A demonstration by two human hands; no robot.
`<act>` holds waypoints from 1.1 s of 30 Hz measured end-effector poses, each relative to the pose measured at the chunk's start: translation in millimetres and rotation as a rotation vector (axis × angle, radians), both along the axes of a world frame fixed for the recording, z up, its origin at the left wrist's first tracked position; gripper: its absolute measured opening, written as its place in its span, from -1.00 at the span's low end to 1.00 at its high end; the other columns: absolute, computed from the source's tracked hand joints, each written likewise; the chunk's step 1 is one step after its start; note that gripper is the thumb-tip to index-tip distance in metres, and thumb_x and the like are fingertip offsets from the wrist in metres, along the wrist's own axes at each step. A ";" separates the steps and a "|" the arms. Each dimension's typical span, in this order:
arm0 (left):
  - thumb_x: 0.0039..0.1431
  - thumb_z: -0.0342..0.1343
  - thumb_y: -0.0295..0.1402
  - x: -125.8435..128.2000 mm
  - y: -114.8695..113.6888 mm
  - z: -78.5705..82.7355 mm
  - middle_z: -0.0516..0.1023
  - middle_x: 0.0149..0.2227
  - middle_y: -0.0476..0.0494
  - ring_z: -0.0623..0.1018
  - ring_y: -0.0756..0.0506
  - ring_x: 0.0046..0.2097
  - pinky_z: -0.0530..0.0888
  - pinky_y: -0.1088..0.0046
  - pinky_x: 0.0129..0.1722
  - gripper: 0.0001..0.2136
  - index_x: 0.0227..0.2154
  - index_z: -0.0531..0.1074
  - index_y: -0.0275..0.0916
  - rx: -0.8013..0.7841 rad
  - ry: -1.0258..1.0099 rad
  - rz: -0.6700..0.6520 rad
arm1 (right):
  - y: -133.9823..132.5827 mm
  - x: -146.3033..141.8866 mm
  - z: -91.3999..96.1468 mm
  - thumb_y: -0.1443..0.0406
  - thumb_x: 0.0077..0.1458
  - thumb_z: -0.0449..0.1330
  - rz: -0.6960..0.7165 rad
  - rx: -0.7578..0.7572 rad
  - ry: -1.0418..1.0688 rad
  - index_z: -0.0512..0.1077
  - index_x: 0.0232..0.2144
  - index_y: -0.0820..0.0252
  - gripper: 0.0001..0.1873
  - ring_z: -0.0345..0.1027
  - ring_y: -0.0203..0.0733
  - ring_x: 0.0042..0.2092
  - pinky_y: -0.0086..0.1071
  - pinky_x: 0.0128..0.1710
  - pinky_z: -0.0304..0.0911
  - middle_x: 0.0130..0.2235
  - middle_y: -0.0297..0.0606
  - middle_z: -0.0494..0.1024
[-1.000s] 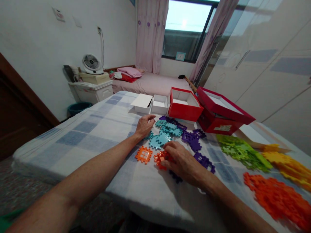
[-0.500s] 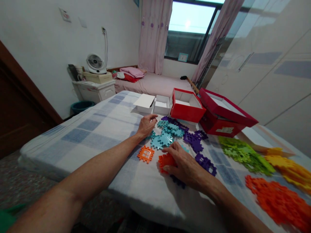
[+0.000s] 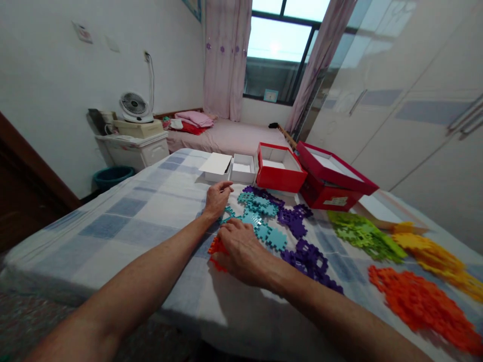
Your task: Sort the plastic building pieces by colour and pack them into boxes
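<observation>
My left hand (image 3: pixel 216 197) rests on the checked tablecloth (image 3: pixel 124 211), fingers curled at the left edge of a cluster of teal interlocking tiles (image 3: pixel 260 205). My right hand (image 3: pixel 238 250) lies palm down over orange tiles (image 3: pixel 215 247), fingers bent over them; only their left edge shows. More teal tiles (image 3: pixel 273 236) lie just right of this hand. Purple tiles (image 3: pixel 307 256) spread beside my right forearm.
Green tiles (image 3: pixel 358 234), yellow tiles (image 3: pixel 433 254) and an orange heap (image 3: pixel 418 301) lie at the right. A red box (image 3: pixel 279 173), its red lid (image 3: pixel 332 178) and two white boxes (image 3: pixel 230 167) stand behind. A bed, a fan and a cabinet are beyond the table.
My right hand has slid left over the two orange tiles, covering them. The left hand has stayed at the teal cluster. The view has shifted slightly.
</observation>
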State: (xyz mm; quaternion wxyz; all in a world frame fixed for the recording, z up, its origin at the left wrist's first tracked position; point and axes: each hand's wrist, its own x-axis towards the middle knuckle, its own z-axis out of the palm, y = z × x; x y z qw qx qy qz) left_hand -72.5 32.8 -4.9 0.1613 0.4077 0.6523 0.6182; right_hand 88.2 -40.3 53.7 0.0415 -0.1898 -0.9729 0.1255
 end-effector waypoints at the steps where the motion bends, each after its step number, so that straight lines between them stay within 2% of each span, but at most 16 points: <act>1: -0.03 -0.03 -0.41 0.3 -0.3 0.4 0.61 -0.34 -0.12 0.50 0.01 -0.44 0.39 0.60 -0.57 -0.65 -0.19 0.52 -0.34 -0.004 0.001 -0.006 | -0.2 -2.5 -1.5 0.26 0.12 0.13 0.002 0.026 -0.024 0.36 -0.32 0.29 -0.84 0.20 0.00 -0.04 -0.12 -0.07 0.14 -0.18 -0.06 0.44; 4: -0.04 -0.03 -0.40 1.3 -1.0 2.2 0.61 -0.35 -0.12 0.49 0.01 -0.45 0.38 0.61 -0.59 -0.65 -0.20 0.52 -0.34 -0.011 0.018 -0.017 | -1.8 -5.1 -7.7 0.22 0.09 0.15 0.039 0.089 -0.035 0.34 -0.29 0.30 -0.77 0.21 0.00 -0.10 -0.12 -0.10 0.16 -0.19 -0.04 0.42; 7: -0.05 -0.02 -0.38 3.3 -3.6 4.9 0.61 -0.35 -0.10 0.50 0.01 -0.45 0.39 0.61 -0.56 -0.65 -0.21 0.53 -0.32 -0.021 0.030 -0.018 | -6.2 -3.3 -15.5 0.27 0.08 0.13 0.118 0.118 0.034 0.30 -0.27 0.28 -0.81 0.23 -0.12 -0.21 -0.24 -0.23 0.22 -0.17 -0.07 0.37; 10: -0.08 0.01 -0.34 4.8 -7.2 6.2 0.60 -0.34 -0.10 0.50 0.01 -0.45 0.41 0.59 -0.52 -0.64 -0.20 0.53 -0.30 -0.035 0.037 -0.026 | -11.1 6.8 -13.6 0.40 0.08 0.05 0.216 0.048 0.102 0.25 -0.22 0.24 -0.84 0.21 -0.26 -0.32 -0.41 -0.41 0.18 -0.17 -0.16 0.34; 12: -0.09 0.03 -0.30 4.0 -7.8 5.4 0.60 -0.32 -0.08 0.49 0.02 -0.47 0.42 0.58 -0.52 -0.62 -0.18 0.52 -0.27 -0.051 0.043 -0.036 | -12.6 22.9 -2.2 0.43 0.09 0.04 0.228 -0.029 0.158 0.22 -0.15 0.21 -0.77 0.22 -0.29 -0.29 -0.45 -0.43 0.18 -0.13 -0.19 0.33; 14: -0.09 0.04 -0.28 2.7 -7.0 3.9 0.60 -0.33 -0.07 0.49 0.01 -0.47 0.42 0.58 -0.52 -0.63 -0.20 0.53 -0.24 -0.070 0.065 -0.035 | -12.2 49.6 13.6 0.44 0.11 0.05 0.139 -0.094 0.259 0.21 -0.10 0.17 -0.72 0.25 -0.29 -0.18 -0.47 -0.31 0.24 -0.09 -0.21 0.32; 17: -0.10 0.05 -0.28 2.9 -6.7 3.1 0.60 -0.33 -0.06 0.51 -0.01 -0.44 0.44 0.57 -0.52 -0.65 -0.21 0.53 -0.21 -0.085 0.076 -0.045 | -6.3 107.9 29.0 0.44 0.14 0.06 -0.174 -0.110 0.436 0.23 -0.09 0.14 -0.73 0.23 -0.26 -0.04 -0.40 -0.06 0.22 -0.07 -0.24 0.34; 20: -0.10 0.05 -0.30 5.9 -8.6 5.3 0.59 -0.31 -0.06 0.51 -0.02 -0.45 0.44 0.56 -0.54 -0.66 -0.22 0.52 -0.19 -0.102 0.057 -0.048 | 7.0 173.1 21.5 0.39 0.15 0.05 -0.558 0.013 0.499 0.28 -0.19 0.13 -0.84 0.26 -0.19 -0.08 -0.27 -0.04 0.21 -0.13 -0.22 0.35; 22: -0.10 0.05 -0.31 7.7 -10.0 7.4 0.59 -0.32 -0.06 0.50 -0.02 -0.45 0.44 0.55 -0.55 -0.68 -0.24 0.53 -0.19 -0.107 0.054 -0.047 | 15.8 209.1 8.1 0.38 0.13 0.05 -0.710 0.065 0.430 0.29 -0.20 0.14 -0.84 0.28 -0.13 -0.08 -0.21 -0.05 0.21 -0.14 -0.20 0.36; 25: -0.09 0.06 -0.32 8.2 -10.6 8.5 0.59 -0.33 -0.03 0.50 -0.02 -0.45 0.45 0.53 -0.54 -0.70 -0.25 0.53 -0.17 -0.115 0.072 -0.046 | 22.3 241.9 -10.8 0.38 0.12 0.03 -0.787 0.089 0.296 0.32 -0.22 0.12 -0.83 0.31 -0.10 -0.10 -0.19 -0.07 0.22 -0.15 -0.17 0.37; 29: -0.10 0.06 -0.31 7.2 -9.5 7.2 0.58 -0.34 -0.02 0.51 0.00 -0.45 0.46 0.54 -0.52 -0.69 -0.24 0.52 -0.17 -0.123 0.081 -0.042 | 26.5 254.2 -23.2 0.38 0.14 -0.03 -0.798 0.111 0.207 0.36 -0.18 0.15 -0.77 0.35 -0.15 -0.15 -0.24 -0.09 0.26 -0.12 -0.13 0.39; 33: -0.12 0.05 -0.32 9.7 -10.1 8.5 0.57 -0.33 -0.06 0.49 0.02 -0.48 0.47 0.55 -0.51 -0.66 -0.23 0.52 -0.23 -0.117 0.039 -0.050 | 42.2 261.3 -31.2 0.31 0.11 0.06 -0.813 0.331 0.173 0.42 -0.15 0.24 -0.74 0.28 0.01 0.00 -0.10 -0.03 0.23 -0.04 -0.01 0.39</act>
